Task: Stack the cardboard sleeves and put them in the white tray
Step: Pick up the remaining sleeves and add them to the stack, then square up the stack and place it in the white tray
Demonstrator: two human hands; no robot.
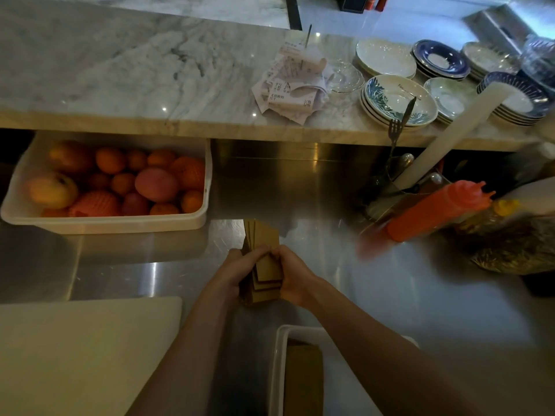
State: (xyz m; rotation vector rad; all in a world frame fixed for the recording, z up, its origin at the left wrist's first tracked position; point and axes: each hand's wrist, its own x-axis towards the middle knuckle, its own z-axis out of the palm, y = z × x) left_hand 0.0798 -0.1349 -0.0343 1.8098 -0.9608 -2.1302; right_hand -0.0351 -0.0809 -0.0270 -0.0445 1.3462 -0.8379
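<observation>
A bundle of several flat brown cardboard sleeves [264, 240] is held over the steel counter at the middle of the view, its edges slightly fanned. My left hand [240, 270] grips its left side and my right hand [295, 276] grips its right side. The white tray [278, 352] sits at the bottom centre, partly hidden by my right forearm. More brown sleeves [303, 382] lie inside it.
A white bin [105, 225] of oranges and mangoes stands at the left under the marble shelf. A white cutting board [75, 349] lies bottom left. An orange squeeze bottle [435, 210], a utensil holder and a bag crowd the right. Plates [399, 99] and receipts [292, 85] sit on the shelf.
</observation>
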